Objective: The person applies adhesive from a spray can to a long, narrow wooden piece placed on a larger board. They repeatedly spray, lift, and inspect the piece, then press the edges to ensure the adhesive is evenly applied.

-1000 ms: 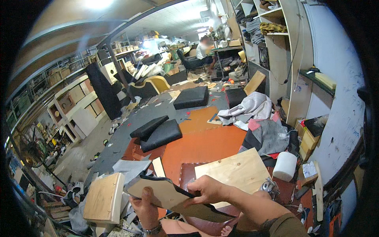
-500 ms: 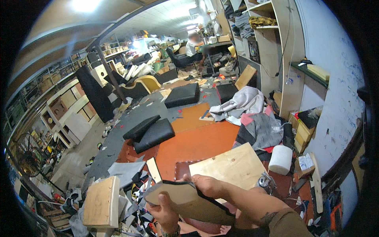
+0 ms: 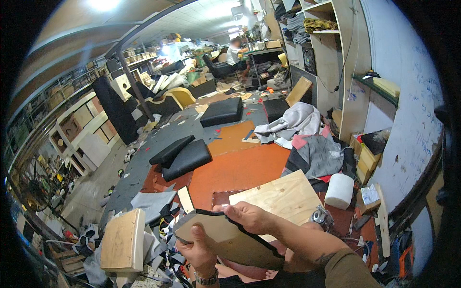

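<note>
Tan board panel with black leather edging (image 3: 225, 236) gripped by both hands: left hand (image 3: 199, 252) underneath, right hand (image 3: 249, 217) pinching top edge; fitting edging, next pull it taut.

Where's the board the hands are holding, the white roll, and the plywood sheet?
Tan board with black edging (image 3: 225, 237), head view, on its bare flat face.
White roll (image 3: 339, 190), head view, on its side.
Plywood sheet (image 3: 283, 197), head view, middle of its top face.
</note>
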{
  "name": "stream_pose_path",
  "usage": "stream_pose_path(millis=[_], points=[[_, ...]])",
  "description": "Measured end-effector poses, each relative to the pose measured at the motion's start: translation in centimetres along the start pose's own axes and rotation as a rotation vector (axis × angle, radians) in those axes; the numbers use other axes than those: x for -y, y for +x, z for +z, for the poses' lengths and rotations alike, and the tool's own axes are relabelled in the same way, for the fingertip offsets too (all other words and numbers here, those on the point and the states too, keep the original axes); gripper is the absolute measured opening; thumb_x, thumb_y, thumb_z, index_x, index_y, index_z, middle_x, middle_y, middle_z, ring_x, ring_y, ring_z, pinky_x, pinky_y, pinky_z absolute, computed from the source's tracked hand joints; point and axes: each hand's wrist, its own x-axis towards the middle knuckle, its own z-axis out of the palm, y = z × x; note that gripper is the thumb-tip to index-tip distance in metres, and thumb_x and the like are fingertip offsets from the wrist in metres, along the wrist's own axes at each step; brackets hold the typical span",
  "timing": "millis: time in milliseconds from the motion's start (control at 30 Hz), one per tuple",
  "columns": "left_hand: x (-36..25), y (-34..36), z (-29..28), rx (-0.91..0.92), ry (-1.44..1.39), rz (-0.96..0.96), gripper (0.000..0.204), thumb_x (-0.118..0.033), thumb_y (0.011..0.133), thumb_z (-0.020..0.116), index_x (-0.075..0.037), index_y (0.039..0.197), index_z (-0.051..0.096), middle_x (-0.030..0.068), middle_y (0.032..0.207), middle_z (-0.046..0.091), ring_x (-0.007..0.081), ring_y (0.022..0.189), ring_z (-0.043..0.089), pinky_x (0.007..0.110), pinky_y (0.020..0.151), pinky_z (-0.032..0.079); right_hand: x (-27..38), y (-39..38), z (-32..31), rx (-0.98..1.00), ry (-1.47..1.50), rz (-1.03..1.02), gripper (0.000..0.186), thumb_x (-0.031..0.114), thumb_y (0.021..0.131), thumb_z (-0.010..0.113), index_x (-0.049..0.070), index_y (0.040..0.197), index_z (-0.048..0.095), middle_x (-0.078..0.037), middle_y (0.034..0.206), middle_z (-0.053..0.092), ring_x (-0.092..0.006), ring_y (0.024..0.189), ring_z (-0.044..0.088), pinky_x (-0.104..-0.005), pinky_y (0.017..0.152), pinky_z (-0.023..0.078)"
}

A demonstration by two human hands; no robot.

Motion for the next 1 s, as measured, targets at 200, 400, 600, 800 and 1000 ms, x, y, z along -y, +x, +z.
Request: stream_pose_path(millis=[200,400,600,800,1000], points=[[0.0,-0.3,0.3,-0.071,0.087,-0.003,0.03,-0.026,0.104,0.073,0.002,0.111,0.067,0.0081,0.1,0.072,0.0161,0.084,0.068,0.033,0.075,0.056,1.9,0.0,0.1,-0.199,-0.79,-0.434,0.035,0.029,0.108,0.06,0.001,0.088,0.067,-0.015,0.077,0.062,-0.0314,0.073,0.066,-0.0416,0.069,0.052],[0.0,-0.4,0.6,-0.091,0.089,-0.002,0.034,-0.032,0.105,0.072,0.002,0.109,0.068,0.0078,0.096,0.073,0.0159,0.08,0.069,0.031,0.071,0.056,1.6,0.0,0.6,-0.332,-1.058,-0.549,0.03,0.025,0.104,0.064,0.0,0.086,0.065,-0.021,0.079,0.064,-0.0427,0.073,0.067,-0.0503,0.063,0.051],[-1.3,1.4,-0.8,-0.137,0.108,-0.033,0.044,-0.044,0.104,0.071,0.0,0.107,0.068,0.0084,0.095,0.073,0.0169,0.079,0.069,0.032,0.07,0.056,-0.5,0.5,0.7,-0.244,-1.018,-0.451,0.038,0.033,0.107,0.062,0.002,0.085,0.058,-0.022,0.076,0.063,-0.0446,0.074,0.067,-0.0514,0.065,0.052],[-2.3,2.3,-1.4,-0.201,0.042,-0.003,0.048,-0.049,0.105,0.068,-0.001,0.112,0.065,0.0089,0.099,0.072,0.0185,0.083,0.07,0.033,0.072,0.057,-1.9,0.6,1.3,-0.176,-0.961,-0.387,0.04,0.036,0.107,0.061,0.003,0.086,0.059,-0.022,0.072,0.061,-0.0447,0.073,0.067,-0.051,0.065,0.051],[-2.4,2.2,-1.3,-0.18,0.015,-0.03,0.043,-0.043,0.106,0.069,0.0,0.102,0.069,0.0071,0.092,0.074,0.0143,0.077,0.069,0.03,0.068,0.056,-0.6,0.2,0.6,-0.073,-0.888,-0.303,0.043,0.036,0.109,0.059,0.002,0.082,0.06,-0.02,0.07,0.06,-0.0367,0.064,0.064,-0.0441,0.061,0.049]])
